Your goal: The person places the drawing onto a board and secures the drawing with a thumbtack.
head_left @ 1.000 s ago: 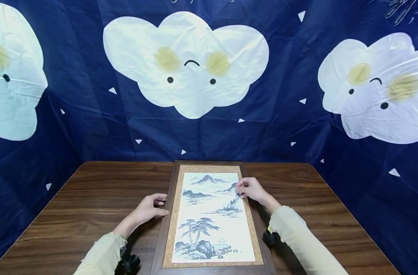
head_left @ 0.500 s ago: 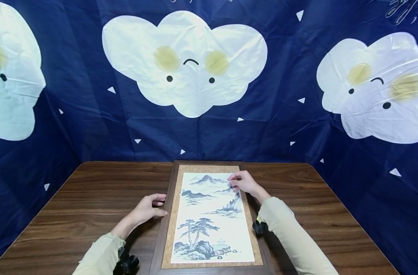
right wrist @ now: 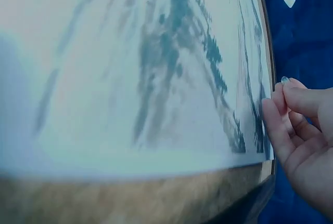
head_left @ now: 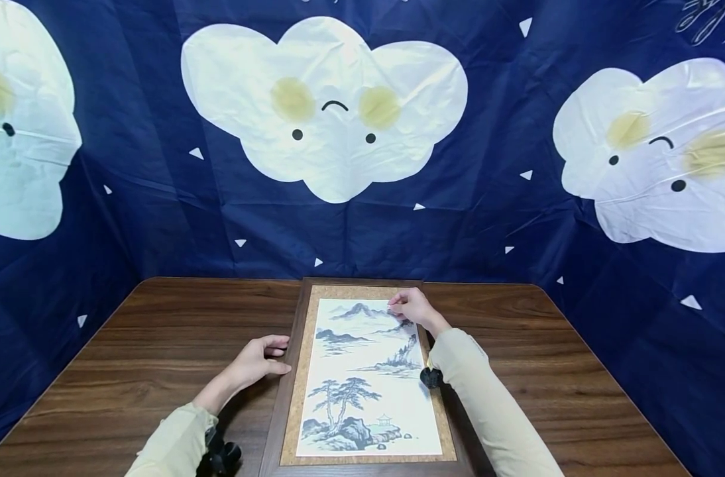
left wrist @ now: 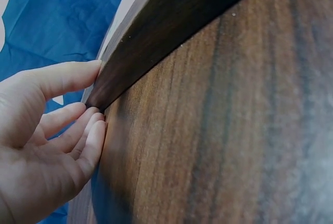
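Observation:
A picture with ink mountains and pines on white paper (head_left: 368,411) lies on a cork board (head_left: 293,424) inside a dark wooden frame (head_left: 277,424). My left hand (head_left: 252,361) rests its thumb and fingertips against the frame's left side; in the left wrist view the thumb (left wrist: 73,76) touches the frame's side and the fingers lie beside it. Over the paper's upper right part, my right hand (head_left: 416,310) pinches a small clear-headed pushpin (right wrist: 284,79) between thumb and fingers. Only its shiny head shows; its point is hidden.
The wooden table (head_left: 177,318) extends on both sides of the frame. Behind it hangs a dark blue cloth (head_left: 267,225) with white cloud faces. A black wrist mount (head_left: 431,377) sits under the right sleeve, another black mount (head_left: 224,457) by the left sleeve.
My right hand has moved left and farther up the picture, from the paper's right edge towards its top, still pinching the pushpin. The left hand stays at the frame's left side.

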The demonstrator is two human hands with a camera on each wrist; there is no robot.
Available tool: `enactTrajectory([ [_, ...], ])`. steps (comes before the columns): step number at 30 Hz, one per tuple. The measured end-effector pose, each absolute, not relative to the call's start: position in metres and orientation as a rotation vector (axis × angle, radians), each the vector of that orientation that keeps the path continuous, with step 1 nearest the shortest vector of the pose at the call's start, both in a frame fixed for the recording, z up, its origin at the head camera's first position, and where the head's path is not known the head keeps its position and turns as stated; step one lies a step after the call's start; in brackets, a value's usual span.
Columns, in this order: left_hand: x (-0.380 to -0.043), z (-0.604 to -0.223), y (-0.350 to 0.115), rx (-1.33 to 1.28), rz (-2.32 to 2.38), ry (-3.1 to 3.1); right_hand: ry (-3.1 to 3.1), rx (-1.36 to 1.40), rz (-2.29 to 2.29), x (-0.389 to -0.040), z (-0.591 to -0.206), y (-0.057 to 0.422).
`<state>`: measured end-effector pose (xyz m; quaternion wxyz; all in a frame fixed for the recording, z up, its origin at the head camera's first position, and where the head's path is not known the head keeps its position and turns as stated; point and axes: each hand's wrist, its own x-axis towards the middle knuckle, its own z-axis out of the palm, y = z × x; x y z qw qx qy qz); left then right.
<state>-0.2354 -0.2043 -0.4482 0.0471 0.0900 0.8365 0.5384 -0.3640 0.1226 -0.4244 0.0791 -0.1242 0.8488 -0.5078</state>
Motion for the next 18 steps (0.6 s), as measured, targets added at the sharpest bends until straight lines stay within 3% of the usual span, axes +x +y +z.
enactTrajectory([
  [18,-0.233,-0.447,-0.204,0.252,1.657,2.548,2.719,-0.297,-1.355,-0.379,-0.434,0.097],
])
